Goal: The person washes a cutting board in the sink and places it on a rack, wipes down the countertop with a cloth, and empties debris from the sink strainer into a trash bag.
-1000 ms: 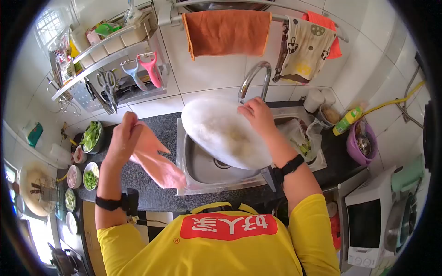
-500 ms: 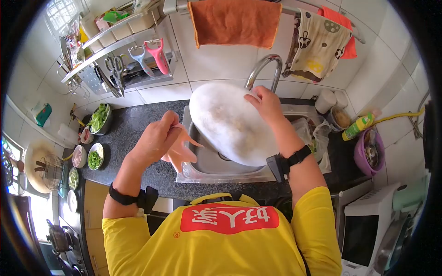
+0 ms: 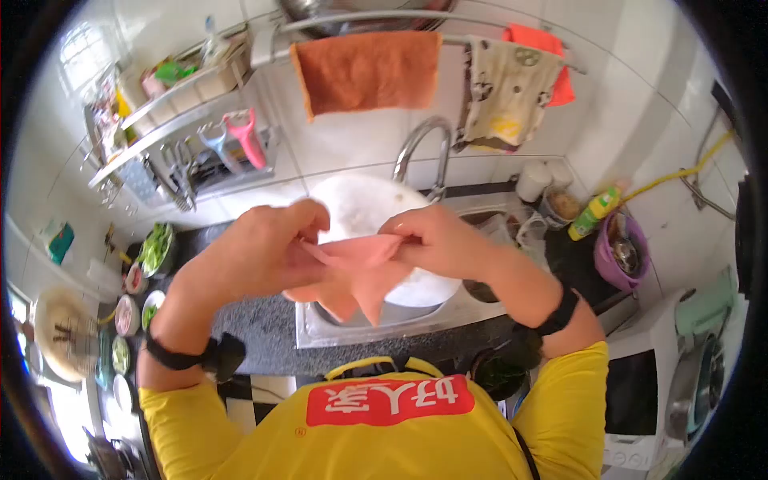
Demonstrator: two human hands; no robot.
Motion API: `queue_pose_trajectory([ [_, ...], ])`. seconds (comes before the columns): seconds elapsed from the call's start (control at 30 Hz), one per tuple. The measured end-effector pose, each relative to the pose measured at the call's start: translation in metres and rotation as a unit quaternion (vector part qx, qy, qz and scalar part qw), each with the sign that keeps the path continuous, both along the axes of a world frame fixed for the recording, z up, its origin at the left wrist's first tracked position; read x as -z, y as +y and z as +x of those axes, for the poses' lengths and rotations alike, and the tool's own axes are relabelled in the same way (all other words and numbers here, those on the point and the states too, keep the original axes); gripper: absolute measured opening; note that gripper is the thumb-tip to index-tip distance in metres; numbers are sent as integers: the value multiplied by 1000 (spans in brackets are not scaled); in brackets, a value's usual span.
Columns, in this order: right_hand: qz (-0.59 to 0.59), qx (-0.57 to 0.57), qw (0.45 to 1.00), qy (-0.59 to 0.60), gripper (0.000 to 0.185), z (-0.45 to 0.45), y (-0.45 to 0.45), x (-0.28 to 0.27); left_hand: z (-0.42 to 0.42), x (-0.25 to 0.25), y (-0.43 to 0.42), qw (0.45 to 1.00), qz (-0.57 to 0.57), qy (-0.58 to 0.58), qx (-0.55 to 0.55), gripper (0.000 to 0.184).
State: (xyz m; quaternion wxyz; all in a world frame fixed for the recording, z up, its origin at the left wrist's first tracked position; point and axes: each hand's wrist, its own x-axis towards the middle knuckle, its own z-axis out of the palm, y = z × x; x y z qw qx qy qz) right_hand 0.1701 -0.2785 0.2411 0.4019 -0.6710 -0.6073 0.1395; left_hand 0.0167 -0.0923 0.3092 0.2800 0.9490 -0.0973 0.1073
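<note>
My left hand [image 3: 268, 240] and my right hand [image 3: 432, 236] are both closed on a salmon-pink rubber glove [image 3: 356, 268]. They grip its upper edge at two sides, so it is stretched between them with pointed ends hanging down. The glove hangs in front of the sink [image 3: 320, 332]. Behind it a large white round board [image 3: 360, 200], stained in the middle, leans in the sink below the chrome tap [image 3: 420, 144]. My hands and the glove hide part of the board.
An orange towel [image 3: 368, 76] and a patterned cloth [image 3: 512, 88] hang on the wall rail. At right stand a purple basin [image 3: 620, 272] and a green-yellow bottle [image 3: 594, 214]. Bowls of cut vegetables [image 3: 156, 252] line the counter at left, below a utensil rack [image 3: 172, 112].
My right hand has left the white board and now grips the glove too. My left hand has brought the glove towards the middle. The board sits lower behind it, and the view has shifted.
</note>
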Motion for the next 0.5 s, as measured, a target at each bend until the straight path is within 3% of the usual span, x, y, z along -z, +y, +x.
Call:
queue_pose_trajectory([
  [0.07, -26, 23, 999, -37, 19, 10, -29, -39, 6, -15, 0, 975, 208, 65, 43, 22],
  [0.17, -88, 41, 984, -149, 16, 34, -70, -95, 28, -40, 1, 944, 312, 70, 77, 20],
  [0.23, -88, 85, 973, -196, 14, 55, -94, -120, 48, -64, -1, 981, 165, 75, 69, 22],
  [0.27, -69, 109, 968, -214, 15, 67, -103, -133, 65, -81, 0, 971, 214, 40, 94, 21],
  [0.3, -50, 131, 963, -231, 15, 78, -110, -146, 79, -94, -1, 977, 186, -14, 103, 18],
  [0.33, -76, 162, 951, -253, 14, 87, -115, -166, 82, -121, -24, 987, 16, 139, -80, 19],
  [0.37, -102, 193, 937, -274, 13, 96, -119, -188, 102, -129, -22, 996, -62, 65, -9, 21],
  [0.4, -103, 269, 924, -252, 16, 105, -120, -205, 123, -142, -23, 994, -99, 48, -8, 25],
  [0.43, -104, 343, 905, -229, 19, 113, -120, -221, 154, -148, -12, 975, -210, 25, 74, 25],
  [0.5, -91, 444, 867, -209, 8, 130, -113, -251, 189, -171, -16, 964, -259, -12, 58, 24],
])
